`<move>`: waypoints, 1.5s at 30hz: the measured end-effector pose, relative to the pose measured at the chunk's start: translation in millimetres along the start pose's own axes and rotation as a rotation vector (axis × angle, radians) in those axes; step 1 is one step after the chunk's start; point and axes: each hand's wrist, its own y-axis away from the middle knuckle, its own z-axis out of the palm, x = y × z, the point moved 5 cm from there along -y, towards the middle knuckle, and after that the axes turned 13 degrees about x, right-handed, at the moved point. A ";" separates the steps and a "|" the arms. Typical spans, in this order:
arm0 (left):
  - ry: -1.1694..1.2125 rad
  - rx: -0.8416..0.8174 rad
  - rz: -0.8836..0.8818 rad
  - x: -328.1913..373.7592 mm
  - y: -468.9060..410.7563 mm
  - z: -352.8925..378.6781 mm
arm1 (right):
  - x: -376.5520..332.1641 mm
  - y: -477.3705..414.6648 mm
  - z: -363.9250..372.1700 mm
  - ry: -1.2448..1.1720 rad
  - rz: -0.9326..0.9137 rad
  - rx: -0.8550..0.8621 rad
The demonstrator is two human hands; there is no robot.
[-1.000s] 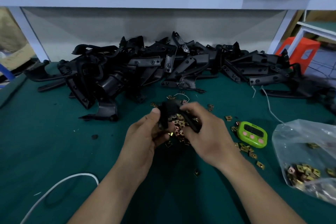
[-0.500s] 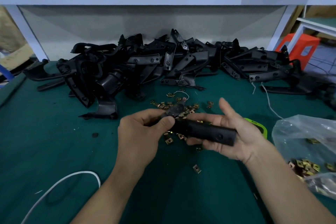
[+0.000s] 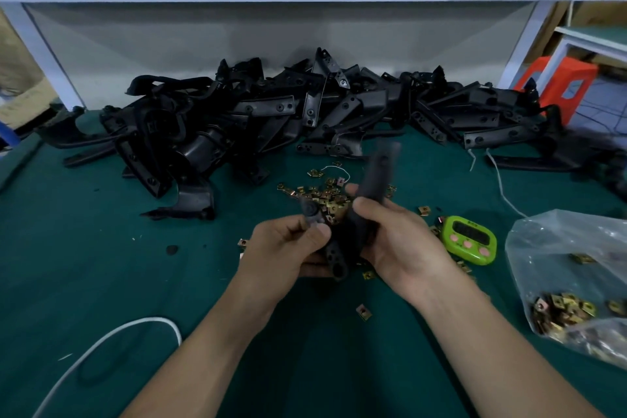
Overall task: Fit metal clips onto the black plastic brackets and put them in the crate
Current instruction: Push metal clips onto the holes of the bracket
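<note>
Both hands hold one black plastic bracket (image 3: 375,176) above the green table (image 3: 84,265). My left hand (image 3: 288,251) pinches its lower rounded end between thumb and fingers. My right hand (image 3: 403,241) grips the long arm, which stands up and is blurred. Loose brass metal clips (image 3: 322,195) lie scattered just behind the hands. A big pile of black brackets (image 3: 271,119) runs along the back of the table. No crate shows in this view.
A clear plastic bag (image 3: 573,268) with several clips lies at the right. A green timer (image 3: 470,239) sits beside my right hand. A white cable (image 3: 101,343) curls at the front left. A single clip (image 3: 363,311) lies between my forearms. An orange stool (image 3: 556,85) stands beyond the table.
The bracket lay nearly level across my right palm; now its long arm is swung upright and my right hand has closed round it. Both hands sit closer together.
</note>
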 end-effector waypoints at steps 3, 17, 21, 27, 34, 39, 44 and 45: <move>-0.121 0.059 0.138 3.2 -0.6 -2.7 | -1.1 -1.6 -1.5 0.020 0.008 0.021; -0.960 0.213 0.550 5.3 -9.8 -23.1 | -3.0 -7.7 -15.5 -0.268 0.039 0.227; -0.976 0.286 0.600 7.5 -7.3 -25.0 | -3.0 -7.6 -16.0 -0.273 0.052 0.229; -0.996 0.363 0.801 15.1 -1.2 -23.0 | -1.1 -10.3 -15.5 -0.244 0.060 0.212; -1.213 0.343 0.785 10.1 -4.1 -26.3 | 0.5 -12.0 -15.5 -0.220 0.057 0.202; -1.153 0.310 0.772 10.2 -3.5 -24.8 | -0.1 -10.9 -15.1 -0.228 0.064 0.207; -0.625 0.342 0.389 7.1 -3.2 -27.0 | -0.4 -7.8 -14.9 -0.224 0.066 0.212; -0.476 0.301 0.318 5.7 -3.5 -24.2 | -0.4 -7.1 -14.7 -0.221 0.064 0.217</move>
